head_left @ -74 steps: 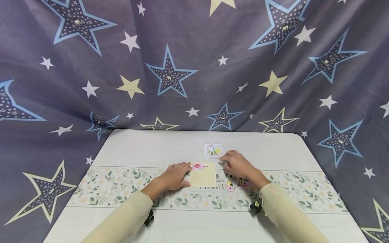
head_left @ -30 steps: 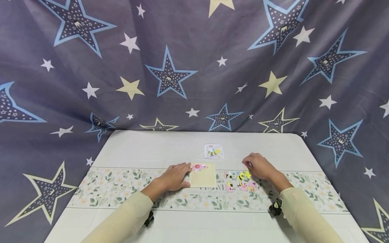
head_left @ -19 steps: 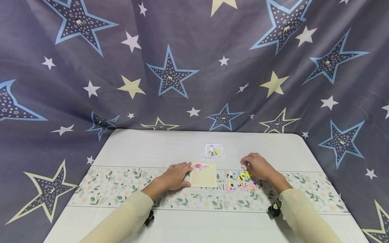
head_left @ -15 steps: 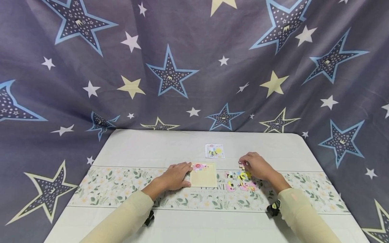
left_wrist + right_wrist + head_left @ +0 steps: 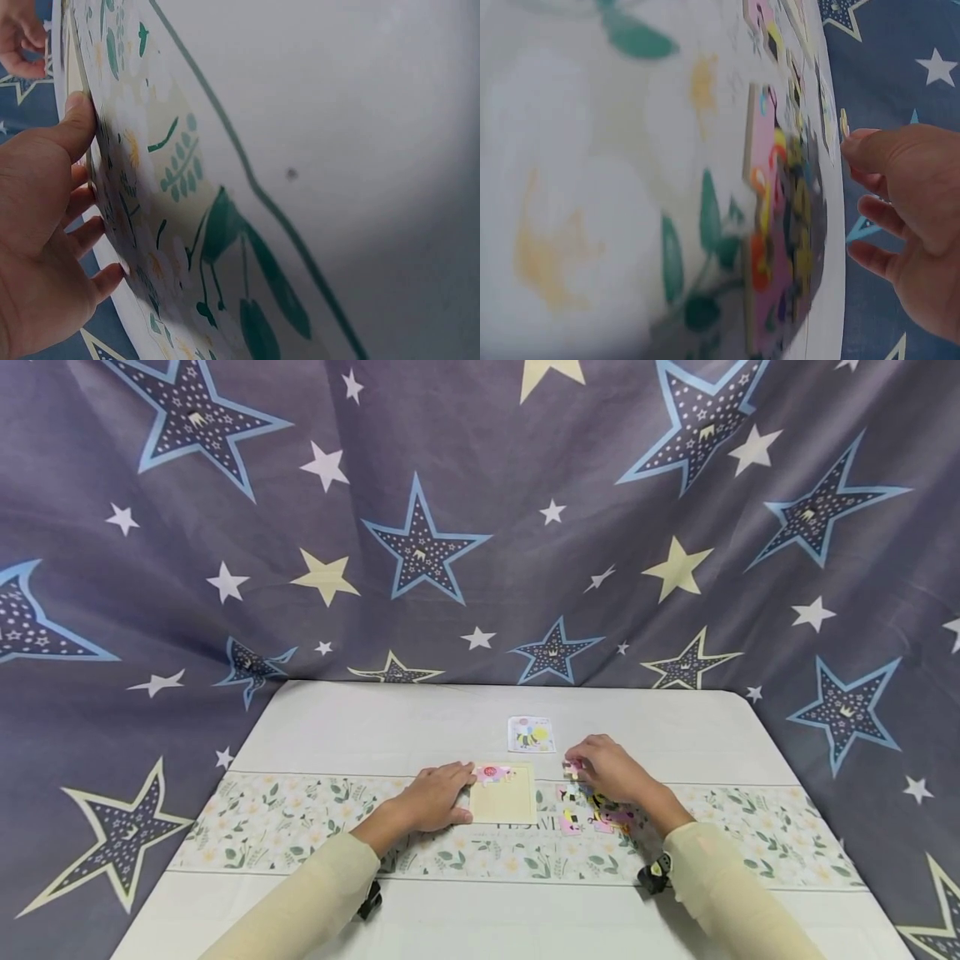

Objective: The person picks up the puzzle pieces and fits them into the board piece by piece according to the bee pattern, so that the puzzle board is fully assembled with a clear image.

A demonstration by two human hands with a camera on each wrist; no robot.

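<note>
Left hand [image 5: 435, 796] is resting spread against the tray [image 5: 504, 806], prob steadying it; right hand [image 5: 611, 769] is pinching a piece [image 5: 573, 769], holding it up.

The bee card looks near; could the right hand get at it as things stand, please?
Probably yes: nothing visible stands between the right hand and the bee card, though that hand pinches a puzzle piece.

A: Legible text?
B: One row of dark printed capital letters [image 5: 546, 823], on the flower-printed band [image 5: 300, 818] of the white tablecloth; partly covered by the pale-yellow square wooden tray [image 5: 533, 797].
A: Reading?
B: Word indeterminate. No other readings.
</note>
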